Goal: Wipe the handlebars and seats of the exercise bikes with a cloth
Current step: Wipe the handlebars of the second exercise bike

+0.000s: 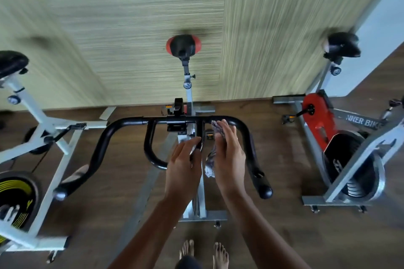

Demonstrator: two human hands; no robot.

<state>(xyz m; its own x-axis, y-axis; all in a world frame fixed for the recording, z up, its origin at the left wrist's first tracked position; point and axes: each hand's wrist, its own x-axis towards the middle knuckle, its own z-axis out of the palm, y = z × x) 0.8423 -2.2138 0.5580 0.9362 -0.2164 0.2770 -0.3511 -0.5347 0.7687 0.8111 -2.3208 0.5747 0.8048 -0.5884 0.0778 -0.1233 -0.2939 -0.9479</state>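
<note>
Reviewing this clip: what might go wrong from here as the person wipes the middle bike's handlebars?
1. The cloth hangs loose beside the right hand, whose fingers look straight rather than curled round it, so it may slip to the floor.
2. The bare feet stand near the bike's base bar, so a step forward might stub toes.
3. The left hand grips the handlebars, so that patch may go unwiped.

exercise bikes: 3 — white-framed bike [43, 137], grey-framed bike [203, 214], red-and-grey bike [319, 116]
saddles: 3 — black padded saddle [12, 62], black-and-red saddle [183, 45], black right-hand saddle [343, 45]
handlebars in full view: 1 — black curved tubular handlebar [131, 121]
cloths: 1 — patterned grey-white cloth [211, 155]
hands: 2 — left hand [183, 164], right hand [228, 155]
bare feet [220, 255]: 2
</note>
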